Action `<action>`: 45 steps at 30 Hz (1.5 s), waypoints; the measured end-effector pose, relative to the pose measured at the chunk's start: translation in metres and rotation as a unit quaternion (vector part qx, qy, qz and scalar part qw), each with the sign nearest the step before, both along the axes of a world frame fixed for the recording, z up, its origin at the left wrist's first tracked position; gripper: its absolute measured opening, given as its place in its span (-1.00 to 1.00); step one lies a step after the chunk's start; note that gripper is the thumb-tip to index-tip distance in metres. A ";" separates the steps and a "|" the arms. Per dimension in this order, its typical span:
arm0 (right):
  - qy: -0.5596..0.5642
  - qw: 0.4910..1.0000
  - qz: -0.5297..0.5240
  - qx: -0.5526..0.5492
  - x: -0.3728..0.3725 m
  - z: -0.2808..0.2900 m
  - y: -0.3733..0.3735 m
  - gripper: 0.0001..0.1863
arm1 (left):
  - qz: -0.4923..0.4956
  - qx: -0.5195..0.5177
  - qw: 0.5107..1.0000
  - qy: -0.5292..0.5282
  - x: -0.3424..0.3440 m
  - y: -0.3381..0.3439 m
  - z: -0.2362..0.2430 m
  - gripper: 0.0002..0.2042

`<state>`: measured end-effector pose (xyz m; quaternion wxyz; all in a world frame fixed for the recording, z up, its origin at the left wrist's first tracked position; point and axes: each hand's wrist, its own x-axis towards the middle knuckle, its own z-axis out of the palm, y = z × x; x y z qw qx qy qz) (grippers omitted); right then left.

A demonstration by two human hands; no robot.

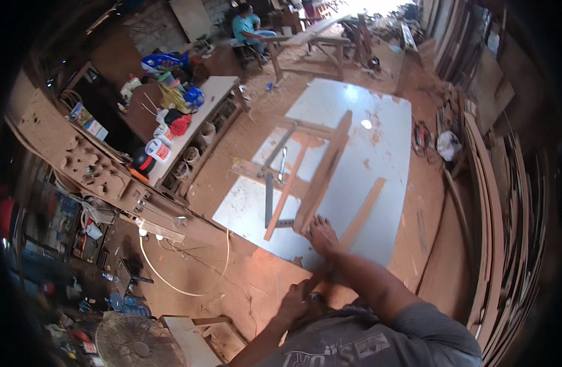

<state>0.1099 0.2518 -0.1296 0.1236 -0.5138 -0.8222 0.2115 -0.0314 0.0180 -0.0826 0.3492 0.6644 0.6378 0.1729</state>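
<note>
Step in hand looks like handling or lining up the beam [325, 173]; judgement only. The beam lies on the white board [379, 140], just right of centre, far end toward 1 o'clock, near end toward 5. Right hand [322, 237] is at that near end, fingers stretched out and a bit apart, not wrapped round anything; can't tell if they touch the beam. Left hand [294, 301], at 6 o'clock, is by a dark brown piece [318, 279]; can't tell whether its grip is clamped on it. Lath [363, 211] lies on the board at 4 o'clock from the beam's middle. Stick [289, 189] and square [269, 205] lie at 8 o'clock from it. Next move seems to call for steady pressure at the near end and the beam kept straight.

Containers: white tub [157, 150] on the surface [217, 92] toward 9–10 o'clock, another tub [163, 133] just beyond; contents not readable. Pails [183, 170] sit underneath, contents too dark to tell.
</note>
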 end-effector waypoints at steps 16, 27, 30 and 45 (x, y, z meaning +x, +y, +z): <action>-0.042 0.999 0.011 0.004 0.021 0.009 0.042 -0.33 | 0.265 -0.434 0.795 -0.331 -0.186 -0.257 0.139 -0.47; 0.016 0.999 -0.019 0.036 0.032 -0.014 0.048 -0.29 | 0.275 -0.339 0.862 -0.258 -0.196 -0.240 0.182 -0.55; 0.047 0.996 -0.028 0.076 0.031 -0.026 0.045 -0.31 | 0.309 -0.326 0.854 -0.263 -0.178 -0.217 0.174 -0.55; 0.049 0.999 -0.003 0.013 0.041 -0.036 0.051 -0.32 | 0.275 -0.328 0.884 -0.186 -0.165 -0.184 0.193 -0.56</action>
